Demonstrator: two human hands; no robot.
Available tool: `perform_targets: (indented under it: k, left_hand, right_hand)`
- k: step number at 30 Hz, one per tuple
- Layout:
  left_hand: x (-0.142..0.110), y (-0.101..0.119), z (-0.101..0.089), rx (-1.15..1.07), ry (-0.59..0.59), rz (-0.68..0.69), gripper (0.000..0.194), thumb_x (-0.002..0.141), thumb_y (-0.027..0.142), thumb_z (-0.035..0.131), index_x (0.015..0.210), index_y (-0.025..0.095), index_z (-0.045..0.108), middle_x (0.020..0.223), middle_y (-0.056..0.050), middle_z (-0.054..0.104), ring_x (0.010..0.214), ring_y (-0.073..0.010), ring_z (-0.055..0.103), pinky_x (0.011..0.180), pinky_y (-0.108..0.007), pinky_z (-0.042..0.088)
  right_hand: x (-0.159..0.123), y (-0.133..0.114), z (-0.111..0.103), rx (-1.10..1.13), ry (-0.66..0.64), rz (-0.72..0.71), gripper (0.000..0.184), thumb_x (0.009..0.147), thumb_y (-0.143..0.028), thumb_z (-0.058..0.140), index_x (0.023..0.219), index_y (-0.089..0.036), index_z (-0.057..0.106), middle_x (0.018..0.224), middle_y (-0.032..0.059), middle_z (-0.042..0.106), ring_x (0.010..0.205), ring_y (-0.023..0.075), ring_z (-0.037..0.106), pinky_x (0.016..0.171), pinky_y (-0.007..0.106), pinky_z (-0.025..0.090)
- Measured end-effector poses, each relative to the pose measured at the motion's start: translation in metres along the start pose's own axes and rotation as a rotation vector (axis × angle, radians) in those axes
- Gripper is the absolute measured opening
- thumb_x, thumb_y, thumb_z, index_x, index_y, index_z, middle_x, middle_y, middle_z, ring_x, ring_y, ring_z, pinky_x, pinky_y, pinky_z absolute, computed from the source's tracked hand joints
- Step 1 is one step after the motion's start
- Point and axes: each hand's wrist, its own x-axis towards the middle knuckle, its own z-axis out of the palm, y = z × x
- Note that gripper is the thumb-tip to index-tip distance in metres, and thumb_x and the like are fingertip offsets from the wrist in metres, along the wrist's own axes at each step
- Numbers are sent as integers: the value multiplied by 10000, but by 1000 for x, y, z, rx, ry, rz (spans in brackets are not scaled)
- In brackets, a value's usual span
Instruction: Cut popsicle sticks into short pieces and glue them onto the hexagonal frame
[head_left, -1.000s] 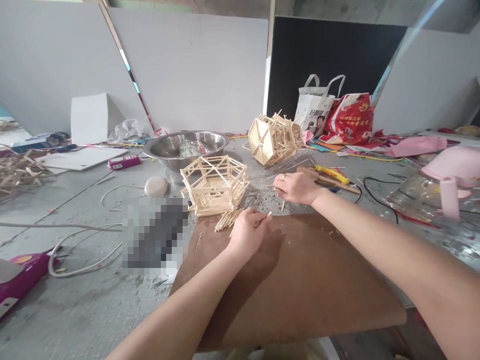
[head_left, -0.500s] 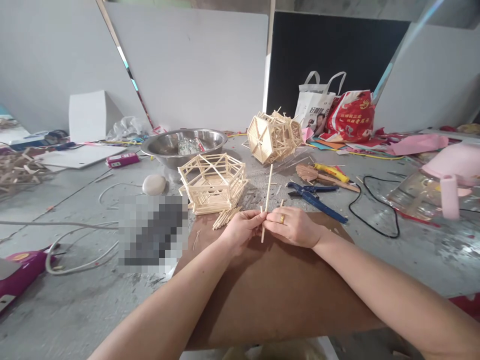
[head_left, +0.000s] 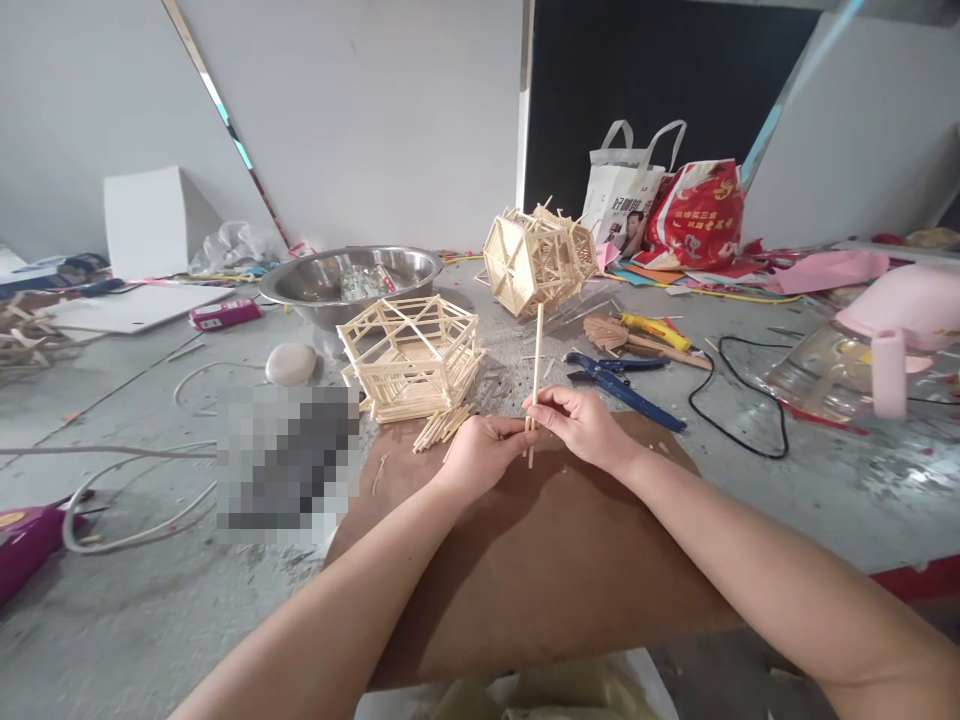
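Note:
My right hand (head_left: 581, 425) pinches a long thin wooden stick (head_left: 536, 350) and holds it nearly upright over the brown board (head_left: 570, 580). My left hand (head_left: 484, 452) is closed right beside it, fingertips meeting the stick's lower part, perhaps with a short stick piece. Just beyond my left hand lies a small heap of short cut sticks (head_left: 442, 425). Behind that stands a hexagonal stick frame (head_left: 409, 355), and farther back a second stick frame (head_left: 536, 260) lies tipped on its side.
Blue-handled pliers (head_left: 622, 380) and a yellow glue gun (head_left: 656, 330) with a black cord lie right of the hands. A steel bowl (head_left: 300, 285), a pale round stone (head_left: 291, 362), white cable, shopping bags (head_left: 667, 210) and a pink-lidded clear container (head_left: 847, 370) surround the board.
My right hand left the far clutter with a long stick and came in to meet my left hand over the board. The pliers are now uncovered. The view shifted slightly.

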Motion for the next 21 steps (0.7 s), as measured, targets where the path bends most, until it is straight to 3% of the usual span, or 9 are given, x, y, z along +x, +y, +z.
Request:
perform_targets:
  k: [3, 7, 13, 21]
  left_hand:
    - [-1, 2, 0, 4, -36, 56, 314, 700, 396, 457, 699, 141, 640, 553, 32, 529, 530, -78, 435, 516, -170, 347]
    - [-1, 5, 3, -84, -82, -61, 270, 678, 368, 488, 767, 155, 627, 558, 14, 544, 478, -70, 458, 470, -168, 390]
    - [0, 5, 1, 39, -174, -161, 282, 670, 416, 486, 626, 153, 578, 380, 46, 448, 328, -49, 394, 335, -142, 300]
    - [-1, 6, -3, 56, -244, -180, 268, 672, 407, 481, 659, 160, 582, 365, 52, 461, 296, -47, 381, 317, -143, 299]
  right_hand:
    - [-1, -2, -2, -12, 17, -21, 192, 757, -315, 471, 788, -154, 572, 765, 28, 614, 683, 122, 569, 626, 225, 441]
    - [-2, -1, -3, -43, 19, -48, 183, 757, -304, 470, 783, -153, 571, 736, 27, 616, 644, 118, 569, 598, 225, 444]
    - [-4, -1, -5, -142, -7, -146, 169, 760, -287, 466, 743, -169, 587, 762, 35, 632, 694, 126, 574, 647, 235, 437]
    - [-7, -5, -2, -86, -9, -93, 162, 747, -284, 481, 749, -158, 582, 673, 16, 608, 579, 98, 546, 552, 205, 427]
